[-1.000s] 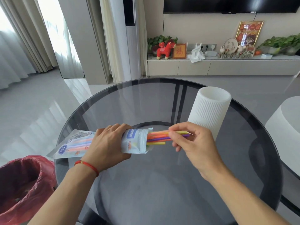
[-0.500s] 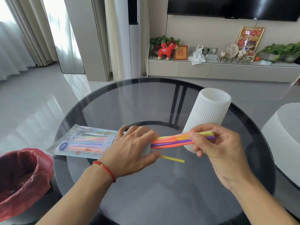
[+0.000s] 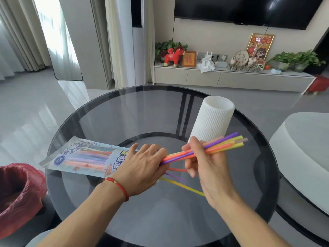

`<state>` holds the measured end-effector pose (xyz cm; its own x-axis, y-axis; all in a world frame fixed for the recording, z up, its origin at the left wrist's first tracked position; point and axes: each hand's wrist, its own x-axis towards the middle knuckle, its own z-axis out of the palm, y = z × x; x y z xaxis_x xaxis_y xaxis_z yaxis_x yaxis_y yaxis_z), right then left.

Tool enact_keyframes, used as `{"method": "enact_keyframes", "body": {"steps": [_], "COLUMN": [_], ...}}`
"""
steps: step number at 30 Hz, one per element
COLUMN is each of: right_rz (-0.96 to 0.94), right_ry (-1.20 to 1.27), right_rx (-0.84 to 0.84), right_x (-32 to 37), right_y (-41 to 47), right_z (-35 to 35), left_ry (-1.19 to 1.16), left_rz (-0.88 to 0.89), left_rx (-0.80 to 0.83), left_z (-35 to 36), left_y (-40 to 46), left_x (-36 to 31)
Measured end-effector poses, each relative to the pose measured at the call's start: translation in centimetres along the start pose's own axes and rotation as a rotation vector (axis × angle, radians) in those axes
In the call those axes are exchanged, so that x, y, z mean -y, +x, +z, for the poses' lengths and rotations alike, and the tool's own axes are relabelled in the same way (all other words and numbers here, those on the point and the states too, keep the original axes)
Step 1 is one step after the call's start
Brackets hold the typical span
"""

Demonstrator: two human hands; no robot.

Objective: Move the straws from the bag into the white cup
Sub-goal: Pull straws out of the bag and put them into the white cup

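A flat printed straw bag [image 3: 83,157] lies on the round glass table [image 3: 124,111], with coloured straws still visible inside. My left hand [image 3: 144,166] presses flat on the bag's open right end. My right hand [image 3: 204,157] is closed around a bundle of straws [image 3: 224,144] in purple, orange, yellow and pink, their tips pointing up and right. The bundle's tail still reaches under my left hand. A loose yellow straw [image 3: 183,187], a purple one and an orange one stick out below the bag's mouth. The tall ribbed white cup [image 3: 211,120] stands upright just behind my right hand.
A bin lined with a red bag [image 3: 17,193] stands at the lower left beside the table. A white rounded seat [image 3: 302,148] sits close on the right. A low cabinet with plants and ornaments runs along the far wall.
My right hand has drawn the straw bundle farther out to the right and upward, in front of the cup. My left hand went from gripping the bag to pressing it flat. Loose straws slid out.
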<state>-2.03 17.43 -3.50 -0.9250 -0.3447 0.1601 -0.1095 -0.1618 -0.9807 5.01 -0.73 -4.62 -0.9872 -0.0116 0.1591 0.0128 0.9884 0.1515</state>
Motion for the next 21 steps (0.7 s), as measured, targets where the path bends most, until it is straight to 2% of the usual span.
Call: {"method": "enact_keyframes", "body": {"steps": [6, 10, 16, 19, 21], "right_rz": [-0.167, -0.254, -0.452, -0.374, -0.318], "right_ry": [-0.253, -0.385, -0.701, -0.959, -1.011], "right_rx": [-0.187, -0.225, -0.169, -0.085, -0.031], "right_x": [2.5, 5.0, 9.4, 8.5, 7.1], "right_y": [1.2, 1.2, 2.0, 2.8, 2.7], "right_z": [-2.6, -5.3, -6.4, -4.9, -3.9], "left_ry": [0.032, 0.038, 0.037, 0.025, 0.018], "left_rz": [-0.054, -0.048, -0.036, -0.040, -0.037], "left_rx": [0.160, 0.185, 0.207, 0.209, 0.205], "left_z": [1.4, 1.7, 2.0, 1.9, 2.0], "left_y": [-0.2, -0.1, -0.2, -0.2, -0.3], "left_x": [1.1, 1.1, 1.2, 1.3, 1.3]}}
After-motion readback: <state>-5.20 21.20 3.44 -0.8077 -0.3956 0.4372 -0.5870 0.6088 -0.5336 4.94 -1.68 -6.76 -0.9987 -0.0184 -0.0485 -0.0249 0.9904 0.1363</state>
